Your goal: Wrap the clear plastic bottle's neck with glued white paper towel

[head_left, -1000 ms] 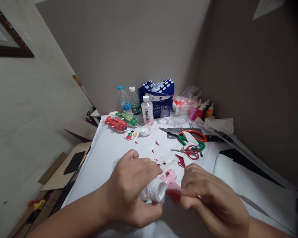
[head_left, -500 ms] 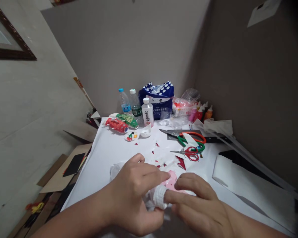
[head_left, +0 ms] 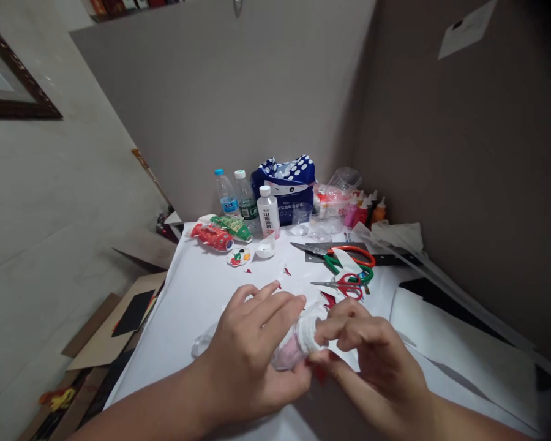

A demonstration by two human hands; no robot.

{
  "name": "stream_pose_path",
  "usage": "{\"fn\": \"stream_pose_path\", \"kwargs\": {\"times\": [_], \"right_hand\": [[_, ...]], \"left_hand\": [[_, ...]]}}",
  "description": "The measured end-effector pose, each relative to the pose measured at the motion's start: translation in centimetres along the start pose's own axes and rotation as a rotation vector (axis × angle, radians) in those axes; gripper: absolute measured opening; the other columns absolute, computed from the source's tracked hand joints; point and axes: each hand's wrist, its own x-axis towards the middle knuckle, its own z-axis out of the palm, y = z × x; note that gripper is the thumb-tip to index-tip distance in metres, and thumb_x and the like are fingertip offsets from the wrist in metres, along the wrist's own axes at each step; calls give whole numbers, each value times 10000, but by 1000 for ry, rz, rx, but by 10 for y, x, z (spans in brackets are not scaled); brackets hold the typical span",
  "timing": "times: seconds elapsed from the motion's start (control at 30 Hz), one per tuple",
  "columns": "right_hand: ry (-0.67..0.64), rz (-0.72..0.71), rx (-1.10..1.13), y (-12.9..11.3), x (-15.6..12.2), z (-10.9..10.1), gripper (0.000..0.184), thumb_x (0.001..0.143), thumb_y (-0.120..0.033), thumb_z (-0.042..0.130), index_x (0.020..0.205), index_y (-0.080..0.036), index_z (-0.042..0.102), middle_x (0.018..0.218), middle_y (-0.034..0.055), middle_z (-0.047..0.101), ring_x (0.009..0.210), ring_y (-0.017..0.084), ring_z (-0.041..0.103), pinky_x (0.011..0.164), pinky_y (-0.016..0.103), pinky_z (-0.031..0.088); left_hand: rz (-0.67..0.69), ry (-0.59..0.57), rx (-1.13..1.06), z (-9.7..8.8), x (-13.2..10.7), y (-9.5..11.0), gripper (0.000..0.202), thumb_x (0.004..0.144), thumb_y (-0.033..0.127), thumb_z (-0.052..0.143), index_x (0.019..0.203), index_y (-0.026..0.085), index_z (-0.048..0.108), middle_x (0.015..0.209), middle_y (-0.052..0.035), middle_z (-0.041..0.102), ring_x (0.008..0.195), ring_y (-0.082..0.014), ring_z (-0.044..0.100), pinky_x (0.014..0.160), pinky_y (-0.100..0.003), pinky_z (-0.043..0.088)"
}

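Note:
My left hand (head_left: 252,343) is wrapped round a pink-and-white bottle-shaped piece (head_left: 287,355) lying on its side above the white table. A white ribbed band (head_left: 307,334) circles its right end. My right hand (head_left: 371,355) is curled at that end, with a fingertip at the opening and the thumb at the lower rim. Out past my left hand, a crumpled whitish part (head_left: 202,343) shows; whether it joins the piece is hidden. Red scraps (head_left: 328,300) lie just behind my fingers, partly covered.
Small red scissors (head_left: 349,286) and larger scissors with orange (head_left: 362,251) and green handles lie beyond my right hand. Red (head_left: 211,237) and green (head_left: 233,228) fish-shaped pieces, a paint palette (head_left: 238,257) and bottles (head_left: 269,214) stand farther back. White sheet material (head_left: 459,349) lies at right.
The banded end has lifted and turned slightly right. My right hand's fingers have curled from nearly straight to gather round the rim. The flat pink area between my hands no longer shows.

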Motion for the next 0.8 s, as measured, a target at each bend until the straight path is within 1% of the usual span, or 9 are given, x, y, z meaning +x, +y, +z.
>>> {"fn": "stream_pose_path", "kwargs": {"times": [0.17, 0.3, 0.43, 0.5, 0.53, 0.6, 0.63, 0.73, 0.8], "right_hand": [[-26, 98, 66, 2, -2, -2, 368, 830, 57, 524, 994, -266, 456, 918, 22, 617, 835, 182, 554, 743, 349, 490], [-53, 89, 86, -1, -3, -2, 350, 856, 47, 463, 1009, -267, 469, 947, 35, 630, 849, 190, 557, 737, 353, 498], [-26, 29, 29, -5, 3, -7, 380, 857, 54, 462, 1067, -263, 464, 1078, 57, 625, 979, 208, 574, 850, 400, 473], [17, 12, -53, -4, 8, -13, 328, 870, 26, 482, 1049, -249, 497, 1001, 48, 622, 952, 203, 577, 845, 385, 458], [13, 26, -114, -3, 11, -16, 264, 886, -7, 498, 1009, -239, 522, 918, 35, 618, 883, 193, 579, 796, 358, 458], [-122, 136, -301, 2, 17, -22, 116, 925, -124, 523, 870, -220, 559, 754, 15, 598, 723, 176, 560, 671, 313, 426], [-244, 241, -423, 4, 19, -24, 132, 936, -212, 538, 806, -211, 564, 713, 20, 601, 666, 177, 550, 617, 303, 396], [-661, 606, -755, 10, 20, -23, 355, 857, -510, 609, 706, -189, 598, 670, 76, 654, 587, 224, 570, 526, 297, 291], [-807, 725, -833, 13, 16, -20, 403, 716, -572, 724, 696, -178, 639, 655, 99, 679, 557, 248, 580, 500, 289, 226]], "left_hand": [[-8, 38, 47, 2, -2, 1, 497, 717, 220, 671, 1190, 111, 563, 1060, -100, 732, 1024, -293, 672, 846, -410, 444], [-9, 59, 54, 2, -4, 2, 522, 722, 216, 669, 1219, 104, 553, 1045, -114, 730, 976, -267, 681, 796, -391, 463], [28, 118, 52, -3, -5, 0, 495, 701, 187, 689, 1173, 94, 573, 979, -122, 729, 873, -241, 687, 713, -363, 475], [45, 181, 88, -10, -5, -4, 477, 698, 183, 696, 1150, 86, 580, 960, -130, 729, 840, -235, 688, 692, -355, 480], [47, 225, 119, -15, -4, -7, 470, 698, 184, 704, 1141, 83, 585, 961, -135, 729, 835, -234, 689, 694, -352, 487], [36, 295, 202, -25, -4, -14, 441, 698, 173, 723, 1115, 91, 606, 942, -127, 734, 820, -228, 691, 707, -346, 499], [33, 321, 252, -30, -4, -18, 433, 696, 179, 739, 1102, 92, 618, 929, -127, 736, 819, -233, 693, 707, -347, 504], [43, 401, 314, -42, -4, -26, 423, 702, 231, 771, 1080, 97, 635, 906, -133, 740, 785, -241, 696, 683, -351, 511], [58, 432, 316, -46, -4, -28, 431, 713, 269, 770, 1084, 97, 637, 895, -137, 741, 766, -244, 696, 670, -359, 514]]}}
